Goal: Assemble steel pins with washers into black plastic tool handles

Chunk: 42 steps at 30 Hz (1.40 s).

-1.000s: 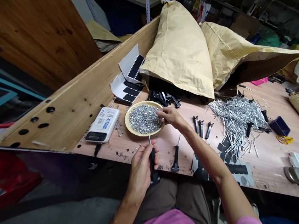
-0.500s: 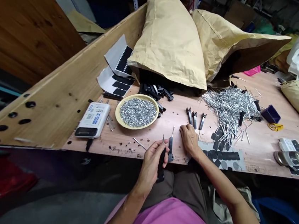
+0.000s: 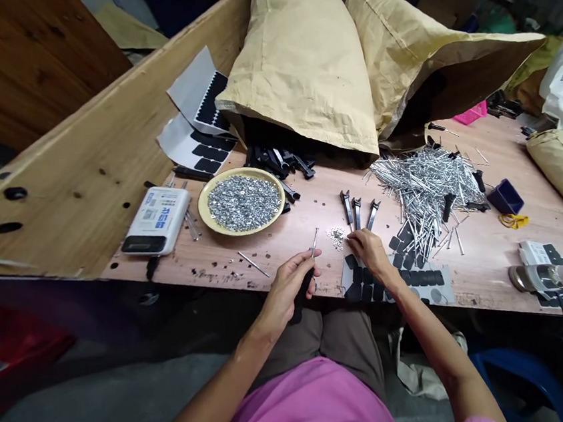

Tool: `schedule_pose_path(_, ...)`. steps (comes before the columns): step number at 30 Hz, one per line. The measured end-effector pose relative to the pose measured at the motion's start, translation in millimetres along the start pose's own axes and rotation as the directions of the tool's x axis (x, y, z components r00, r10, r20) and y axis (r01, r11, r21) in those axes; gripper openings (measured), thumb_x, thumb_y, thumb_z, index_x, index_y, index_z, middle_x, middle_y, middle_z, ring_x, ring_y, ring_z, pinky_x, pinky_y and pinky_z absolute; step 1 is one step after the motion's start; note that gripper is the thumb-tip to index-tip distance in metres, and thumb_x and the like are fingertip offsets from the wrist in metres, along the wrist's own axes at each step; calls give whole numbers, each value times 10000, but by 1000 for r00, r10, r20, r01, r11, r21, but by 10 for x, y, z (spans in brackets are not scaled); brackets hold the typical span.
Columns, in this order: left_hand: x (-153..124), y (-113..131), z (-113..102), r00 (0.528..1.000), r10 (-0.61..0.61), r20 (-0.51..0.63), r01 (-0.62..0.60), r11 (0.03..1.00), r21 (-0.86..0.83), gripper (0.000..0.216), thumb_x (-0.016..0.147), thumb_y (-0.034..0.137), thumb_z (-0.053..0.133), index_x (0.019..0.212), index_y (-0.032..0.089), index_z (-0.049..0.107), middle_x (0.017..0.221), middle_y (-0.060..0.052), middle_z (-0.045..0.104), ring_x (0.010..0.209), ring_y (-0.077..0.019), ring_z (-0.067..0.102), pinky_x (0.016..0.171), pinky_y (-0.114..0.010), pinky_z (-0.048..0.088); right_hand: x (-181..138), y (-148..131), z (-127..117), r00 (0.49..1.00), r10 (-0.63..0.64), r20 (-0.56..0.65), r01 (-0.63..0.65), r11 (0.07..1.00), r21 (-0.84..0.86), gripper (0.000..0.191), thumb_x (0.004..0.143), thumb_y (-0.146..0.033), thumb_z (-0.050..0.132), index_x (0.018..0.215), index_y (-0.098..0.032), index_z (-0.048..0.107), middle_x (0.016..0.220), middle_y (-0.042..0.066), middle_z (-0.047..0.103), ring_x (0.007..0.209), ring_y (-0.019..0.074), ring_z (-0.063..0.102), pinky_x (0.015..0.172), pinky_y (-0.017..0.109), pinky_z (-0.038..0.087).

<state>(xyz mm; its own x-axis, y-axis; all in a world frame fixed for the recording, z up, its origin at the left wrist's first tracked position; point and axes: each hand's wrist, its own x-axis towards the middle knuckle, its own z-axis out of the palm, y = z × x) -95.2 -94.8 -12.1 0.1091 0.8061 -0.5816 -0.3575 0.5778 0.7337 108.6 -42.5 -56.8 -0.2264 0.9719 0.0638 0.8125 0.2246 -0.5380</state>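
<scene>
My left hand is closed around a black plastic part near the table's front edge. A thin metal rod sticks up beyond its fingertips. My right hand is over the table with thumb and fingers pinched together; what they hold, if anything, is hidden. Its fingertips are beside a small scatter of metal washers and just below three black parts with forked ends, lying side by side. Under the right wrist lies a sheet of black adhesive pads.
A yellow bowl of washers stands left of centre, beside a white power bank. A heap of metal rods lies to the right. Two paper sacks stand behind. A glass jar and navy box are far right.
My right hand has shifted away from the table spot where the scattered washers now show, fingers pinching. The black part lying beside my left hand no longer shows on the table. The view has shifted.
</scene>
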Motion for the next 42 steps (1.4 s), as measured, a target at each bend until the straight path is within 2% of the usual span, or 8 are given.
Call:
schedule_pose_path(3, 26, -18, 11, 1000, -15, 8, 15, 1000, 22, 558, 590, 412, 694, 1039, 86, 635, 546, 59, 546, 343, -51, 413, 332, -191, 278, -81, -13, 43, 998, -10, 57, 10, 1000, 7, 141, 872, -171, 538, 885, -199, 676, 841, 45, 643, 782, 165, 628, 727, 262, 483)
schedule_pose_path(7, 62, -44, 29, 999, -43, 21, 42, 998, 44, 617, 617, 386, 687, 1143, 74, 609, 543, 65, 543, 334, -46, 402, 332, -192, 264, -127, -66, 115, 993, 3, 119, 6, 997, -72, 165, 894, -197, 515, 934, -224, 673, 857, 35, 602, 761, 151, 608, 694, 242, 470)
schedule_pose_path(13, 91, -55, 103, 995, -89, 44, 85, 993, 79, 643, 649, 314, 637, 1215, 24, 541, 535, 56, 568, 306, -45, 377, 331, -196, 255, -79, -166, 137, 984, 28, 174, 0, 988, -158, 182, 911, -183, 444, 881, -203, 622, 879, 46, 579, 758, 156, 578, 647, 242, 442)
schedule_pose_path(18, 113, -22, 125, 995, -87, 40, 85, 995, 50, 601, 659, 286, 621, 1203, 38, 554, 531, 64, 555, 309, -43, 366, 329, -191, 235, -73, -161, 139, 995, 53, 83, -51, 998, -29, 190, 908, -199, 411, 910, -196, 600, 906, 57, 586, 762, 163, 574, 698, 270, 462)
schedule_pose_path(23, 145, -13, 94, 995, -99, 7, 99, 994, 45, 568, 655, 311, 651, 1167, 76, 587, 529, 71, 546, 310, -34, 353, 335, -184, 220, -54, -86, 175, 981, 166, -98, -150, 977, 154, 184, 820, -135, 446, 899, -189, 603, 868, 54, 631, 812, 183, 599, 756, 308, 486)
schedule_pose_path(30, 123, -41, 113, 993, -112, 30, 111, 993, 41, 582, 631, 325, 658, 1150, 73, 583, 526, 70, 549, 308, -33, 355, 330, -187, 215, -1, -105, 54, 985, 64, -157, -33, 981, 193, 209, 839, -155, 451, 895, -217, 642, 935, 54, 679, 914, 199, 619, 843, 337, 484)
schedule_pose_path(35, 122, -36, 98, 994, -106, 30, 104, 993, 47, 597, 629, 314, 640, 1165, 59, 573, 520, 70, 552, 312, -38, 361, 334, -187, 231, -87, -30, -103, 988, 60, -142, -55, 998, 42, 227, 894, -214, 454, 956, -217, 673, 877, 68, 656, 853, 212, 601, 780, 331, 475)
schedule_pose_path(42, 106, -67, 127, 995, -89, 54, 87, 995, 41, 653, 610, 345, 672, 1180, 44, 572, 522, 66, 546, 316, -40, 350, 336, -191, 219, -23, -45, -63, 1000, 24, 9, -20, 931, -364, 221, 919, -280, 489, 964, -235, 701, 856, 98, 616, 815, 236, 504, 714, 342, 389)
